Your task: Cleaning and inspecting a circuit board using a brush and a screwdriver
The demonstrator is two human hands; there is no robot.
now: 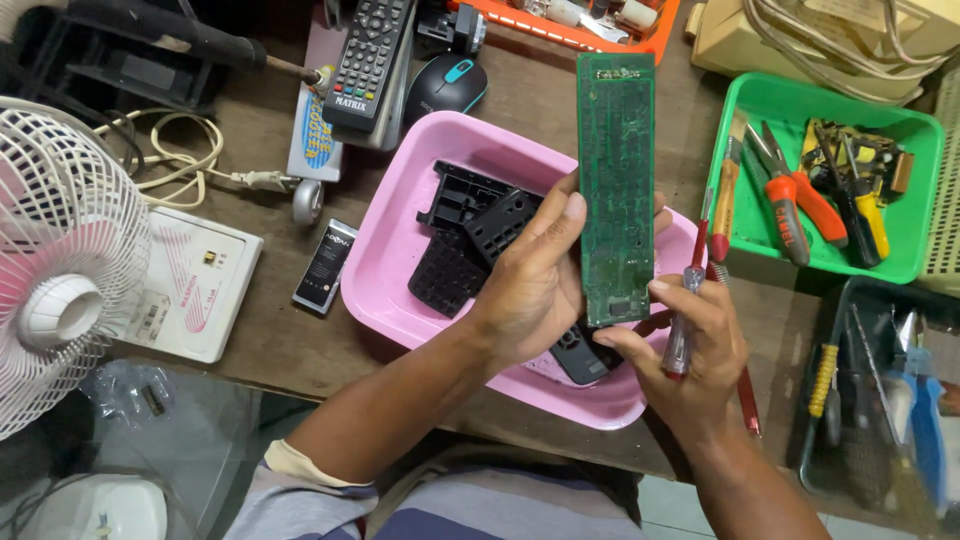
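A long green circuit board stands upright over a pink tray. My left hand grips the board's lower left edge, thumb on its face. My right hand touches the board's bottom right corner with a finger and holds a screwdriver with a clear handle and a red shaft. In the tray lie black plastic remote-control parts and a dark rounded piece under the hands.
A green basket with pliers and cutters stands at the right, a dark bin of tools below it. Remote controls, a mouse, a soldering iron, a small phone battery, a white box and a fan lie to the left.
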